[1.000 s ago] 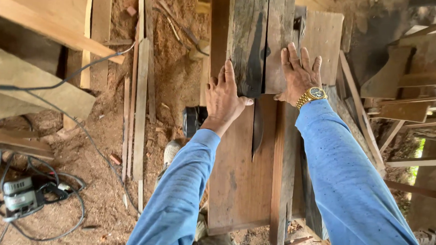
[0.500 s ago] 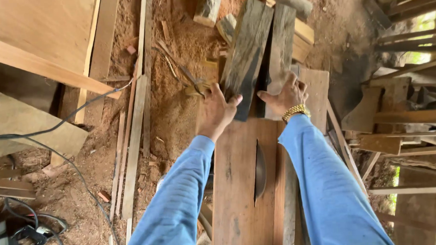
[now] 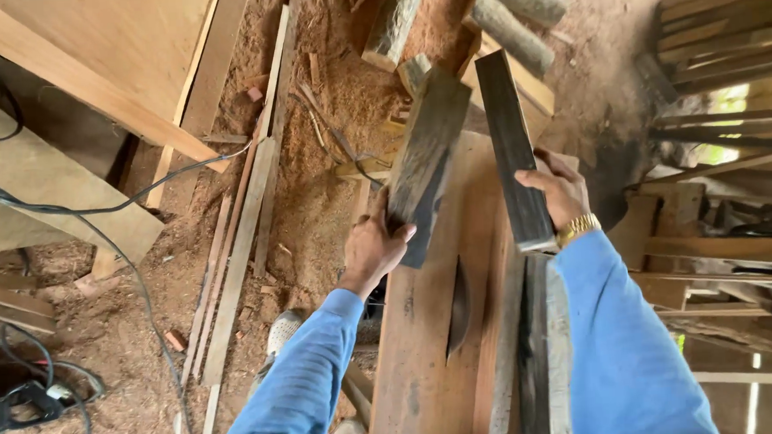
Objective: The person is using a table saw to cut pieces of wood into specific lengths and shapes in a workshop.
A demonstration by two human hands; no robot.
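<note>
1. Dark, weathered plank [image 3: 425, 159] gripped at its near end by left hand [image 3: 372, 248], lifted and tilted above the table [image 3: 418, 363].
2. Second dark plank [image 3: 513, 151] clasped along its edge by right hand [image 3: 558, 190], gold watch [image 3: 577, 228] at the wrist.
3. Planks apart, angled away from each other.
4. Saw blade [image 3: 458, 309] poking up through the table slot, just below both hands.
5. Sawdust [image 3: 316, 211] and thin strips [image 3: 240, 249] off to the left.
</note>
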